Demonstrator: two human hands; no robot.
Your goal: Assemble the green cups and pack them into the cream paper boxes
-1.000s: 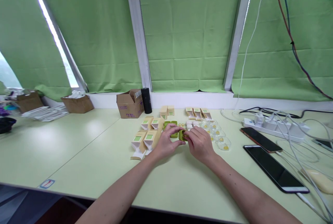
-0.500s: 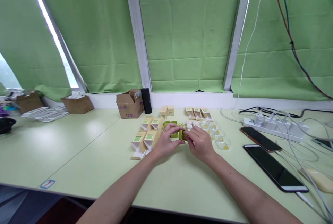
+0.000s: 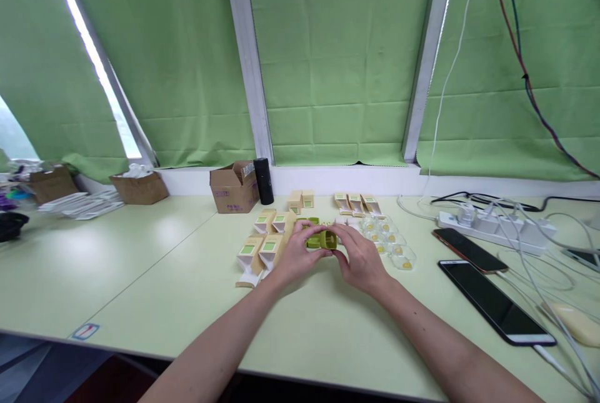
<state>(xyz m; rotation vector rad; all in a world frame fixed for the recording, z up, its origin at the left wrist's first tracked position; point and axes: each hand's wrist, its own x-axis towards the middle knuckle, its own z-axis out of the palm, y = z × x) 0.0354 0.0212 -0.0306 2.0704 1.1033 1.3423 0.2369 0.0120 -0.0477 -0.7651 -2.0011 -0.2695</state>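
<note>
Both my hands meet over the middle of the pale green table (image 3: 154,278). My left hand (image 3: 296,257) and my right hand (image 3: 360,259) pinch a small olive-green part (image 3: 327,240) between their fingertips. More green parts (image 3: 311,223) lie just behind it. To the left of my left hand lie several tan and white small cartons (image 3: 262,248) with green labels. To the right of my right hand are clear blister shells with yellow dots (image 3: 396,248).
At the back stand an open brown box (image 3: 233,186), a black cylinder (image 3: 264,180) and more small cartons (image 3: 356,203). Two phones (image 3: 497,303) and a power strip (image 3: 501,227) with many cables lie at the right. Two brown boxes (image 3: 140,187) sit far left.
The green part has been lifted a little and turned between my fingertips; my right hand's fingers have shifted over it. My arms have hardly moved.
</note>
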